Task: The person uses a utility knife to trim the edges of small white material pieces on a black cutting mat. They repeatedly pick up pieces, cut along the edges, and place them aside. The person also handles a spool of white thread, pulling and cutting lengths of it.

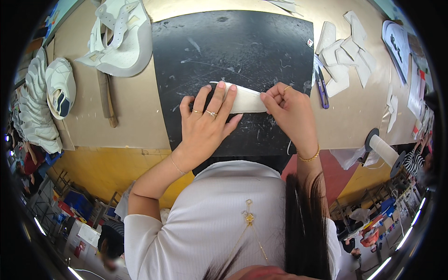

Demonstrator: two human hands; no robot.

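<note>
A white, flat, tapered sheet piece [247, 101] lies at frame centre on a black rectangular mat [233, 46]. The left hand [203, 122], fingers spread, rests over its left end; the right hand [294, 112] pinches its right end. Purple-handled scissors [323, 95] lie right of centre.

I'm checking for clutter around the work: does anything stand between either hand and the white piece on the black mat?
Nothing visible does. The left hand rests directly on the white piece, and the right hand pinches its right end.
</note>
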